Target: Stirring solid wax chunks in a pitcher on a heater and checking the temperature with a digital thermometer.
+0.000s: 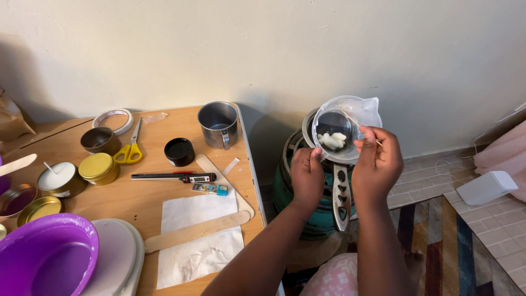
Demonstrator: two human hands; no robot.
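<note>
Two hands meet around a clear plastic measuring cup (344, 127) in the head view, held tilted over a metal pot (329, 137) that sits on a green drum-shaped stand (290, 181) beside the wooden surface (137, 200). The left hand (307, 176) is closed on the cup's lower rim, and the right hand (377, 161) is curled around its side, fingers pinching the wall. White chunks (332, 140) lie inside the cup. The pot's long steel handle (341, 200) points toward the person, between the two wrists.

On the surface, well apart from the hands, lie a white paper napkin (200, 241) with a wooden stick (194, 232) across it, a black probe thermometer (175, 177), yellow-handled scissors (130, 148), a steel mug (218, 124), a small black lid (179, 151), a roll of tape (113, 119), several gold tins (98, 167) and a purple bowl (46, 255) at the near left corner.
</note>
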